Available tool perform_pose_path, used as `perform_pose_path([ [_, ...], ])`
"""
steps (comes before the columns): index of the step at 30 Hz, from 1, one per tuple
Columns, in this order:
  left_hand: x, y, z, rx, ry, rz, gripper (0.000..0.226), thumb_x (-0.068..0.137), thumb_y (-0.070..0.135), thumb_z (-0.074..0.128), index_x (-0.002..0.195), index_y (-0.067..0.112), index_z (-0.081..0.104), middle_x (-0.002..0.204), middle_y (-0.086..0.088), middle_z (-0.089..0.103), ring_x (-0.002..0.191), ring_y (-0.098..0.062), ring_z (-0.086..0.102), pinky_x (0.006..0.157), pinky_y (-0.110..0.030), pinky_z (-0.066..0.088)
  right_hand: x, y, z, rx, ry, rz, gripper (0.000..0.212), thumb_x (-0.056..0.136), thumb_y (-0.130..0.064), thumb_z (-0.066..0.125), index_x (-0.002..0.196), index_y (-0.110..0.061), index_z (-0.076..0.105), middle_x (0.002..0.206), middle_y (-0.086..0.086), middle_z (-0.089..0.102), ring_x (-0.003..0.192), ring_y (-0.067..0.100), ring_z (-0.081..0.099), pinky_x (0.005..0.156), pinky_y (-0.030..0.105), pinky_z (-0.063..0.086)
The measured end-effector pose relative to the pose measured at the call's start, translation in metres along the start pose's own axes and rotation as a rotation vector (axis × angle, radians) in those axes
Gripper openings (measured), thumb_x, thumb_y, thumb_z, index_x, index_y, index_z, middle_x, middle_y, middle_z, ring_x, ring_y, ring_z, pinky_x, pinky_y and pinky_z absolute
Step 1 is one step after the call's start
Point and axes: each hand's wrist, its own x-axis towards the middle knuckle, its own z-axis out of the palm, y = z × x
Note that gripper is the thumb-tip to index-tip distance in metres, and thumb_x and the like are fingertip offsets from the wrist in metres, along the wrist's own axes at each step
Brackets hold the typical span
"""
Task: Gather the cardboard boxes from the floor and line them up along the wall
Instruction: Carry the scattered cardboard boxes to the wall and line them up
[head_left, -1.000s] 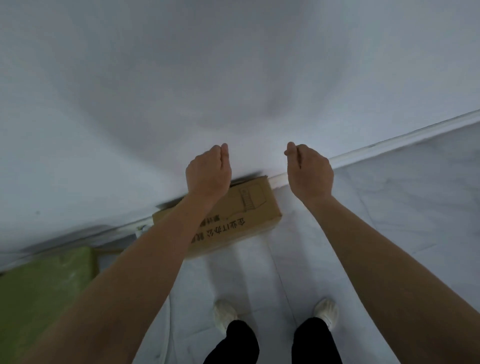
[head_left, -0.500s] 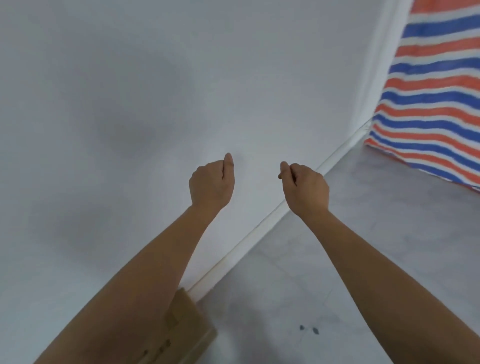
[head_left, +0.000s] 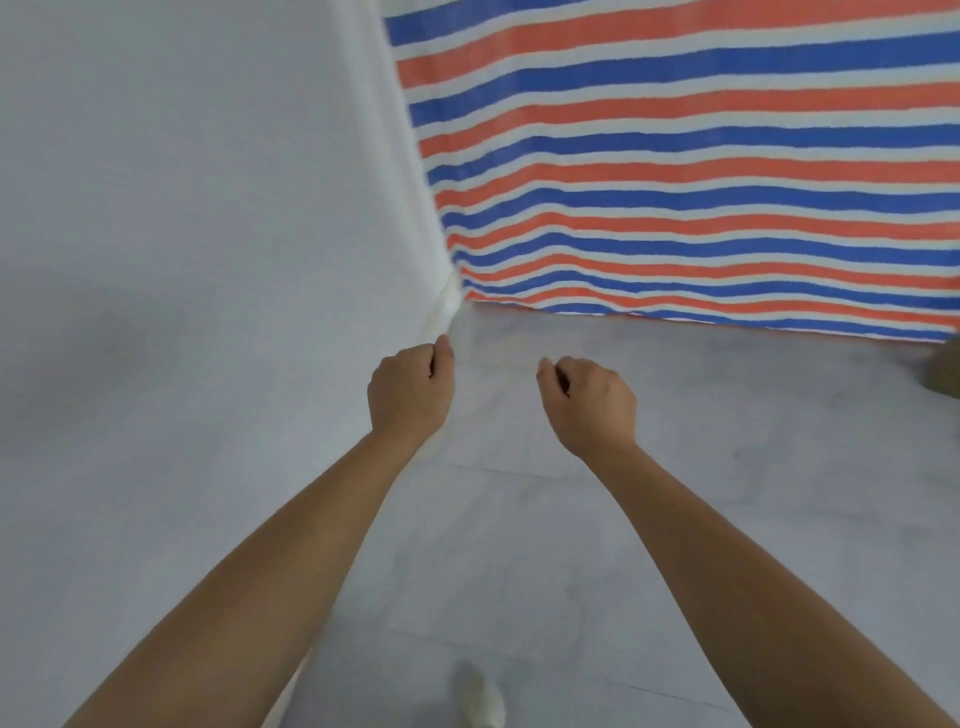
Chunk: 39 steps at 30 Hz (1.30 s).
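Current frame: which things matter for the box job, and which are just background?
Job:
left hand, fingers curled, empty
right hand, same
white wall
brown thing at the right edge, possibly a box, too cropped to tell

Background:
striped tarp
floor
shoe

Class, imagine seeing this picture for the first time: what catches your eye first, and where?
The red, white and blue striped sheet fills the upper right, reaching down to the grey floor. In the centre, the left hand and right hand are held forward, both curled and empty. A white wall fills the left.
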Motion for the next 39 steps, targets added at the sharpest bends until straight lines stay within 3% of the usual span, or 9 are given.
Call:
perform_pose_path([
  [4, 0.058, 0.086, 0.106, -0.165, -0.113, 0.135, 0.048, 0.104, 0.032, 0.044, 0.058, 0.02, 0.042, 0.054, 0.002, 0.049, 0.049, -0.014, 0.046, 0.051, -0.02, 0.035, 0.058, 0.092, -0.049, -0.087, 0.093, 0.159, 0.048, 0.103, -0.045, 0.042, 0.065, -0.018, 0.055, 0.057, 0.0, 0.054, 0.051, 0.012, 0.051, 0.05, 0.021, 0.041],
  [6, 0.085, 0.137, 0.164, -0.324, -0.149, 0.225, 0.027, 0.102, 0.033, 0.05, 0.081, 0.018, 0.059, 0.078, -0.001, 0.066, 0.065, -0.014, 0.061, 0.066, -0.023, 0.052, 0.091, 0.137, -0.082, -0.122, 0.163, 0.234, 0.048, 0.103, -0.043, 0.043, 0.064, -0.016, 0.054, 0.057, 0.001, 0.053, 0.051, 0.012, 0.049, 0.052, 0.024, 0.042],
  [10, 0.12, 0.251, 0.263, -0.539, -0.235, 0.447, 0.022, 0.098, 0.033, 0.06, 0.115, 0.019, 0.062, 0.11, 0.006, 0.067, 0.092, -0.007, 0.063, 0.078, -0.02, 0.052, 0.131, 0.215, -0.163, -0.156, 0.309, 0.4, 0.048, 0.101, -0.039, 0.047, 0.058, -0.018, 0.048, 0.053, 0.0, 0.047, 0.048, 0.012, 0.043, 0.049, 0.022, 0.034],
  [14, 0.115, 0.377, 0.342, -0.64, -0.441, 0.594, 0.017, 0.099, 0.031, 0.058, 0.103, 0.016, 0.064, 0.101, 0.001, 0.068, 0.089, -0.011, 0.065, 0.077, -0.028, 0.059, 0.129, 0.298, -0.242, -0.208, 0.528, 0.63, 0.05, 0.098, -0.035, 0.049, 0.055, -0.013, 0.04, 0.052, 0.002, 0.043, 0.048, 0.018, 0.042, 0.046, 0.026, 0.025],
  [18, 0.073, 0.486, 0.411, -0.651, -0.656, 0.682, 0.035, 0.1, 0.03, 0.054, 0.072, 0.012, 0.063, 0.073, -0.008, 0.064, 0.07, -0.019, 0.066, 0.067, -0.046, 0.061, 0.11, 0.388, -0.304, -0.256, 0.685, 0.803, 0.047, 0.095, -0.037, 0.049, 0.057, -0.009, 0.043, 0.054, 0.004, 0.048, 0.056, 0.028, 0.049, 0.052, 0.033, 0.034],
  [25, 0.03, 0.647, 0.546, -0.59, -0.856, 0.753, 0.049, 0.102, 0.035, 0.047, 0.056, 0.022, 0.049, 0.055, 0.001, 0.05, 0.051, -0.011, 0.051, 0.055, -0.03, 0.048, 0.119, 0.568, -0.394, -0.17, 0.818, 0.895, 0.049, 0.094, -0.028, 0.052, 0.049, -0.016, 0.038, 0.049, 0.0, 0.041, 0.048, 0.02, 0.039, 0.05, 0.031, 0.031],
  [31, 0.069, 0.774, 0.624, -0.655, -0.753, 0.693, 0.036, 0.101, 0.034, 0.053, 0.066, 0.026, 0.052, 0.067, 0.006, 0.056, 0.067, -0.016, 0.063, 0.066, -0.041, 0.061, 0.196, 0.688, -0.486, -0.107, 0.765, 0.882, 0.048, 0.097, -0.037, 0.05, 0.056, -0.014, 0.057, 0.058, 0.001, 0.061, 0.056, 0.021, 0.06, 0.053, 0.037, 0.051],
  [35, 0.117, 0.832, 0.673, -0.69, -0.678, 0.635, 0.027, 0.099, 0.031, 0.057, 0.081, 0.013, 0.064, 0.081, -0.007, 0.067, 0.075, -0.018, 0.067, 0.073, -0.039, 0.061, 0.279, 0.752, -0.528, -0.084, 0.74, 0.892, 0.046, 0.093, -0.041, 0.049, 0.061, -0.012, 0.062, 0.059, -0.001, 0.063, 0.058, 0.02, 0.063, 0.057, 0.043, 0.057],
  [39, 0.179, 0.883, 0.763, -0.637, -0.603, 0.611, 0.026, 0.097, 0.034, 0.06, 0.092, 0.01, 0.069, 0.091, -0.003, 0.07, 0.076, -0.014, 0.067, 0.064, -0.018, 0.051, 0.379, 0.825, -0.547, -0.074, 0.673, 0.865, 0.045, 0.093, -0.038, 0.049, 0.062, -0.007, 0.058, 0.057, 0.009, 0.062, 0.057, 0.028, 0.062, 0.055, 0.042, 0.054],
])
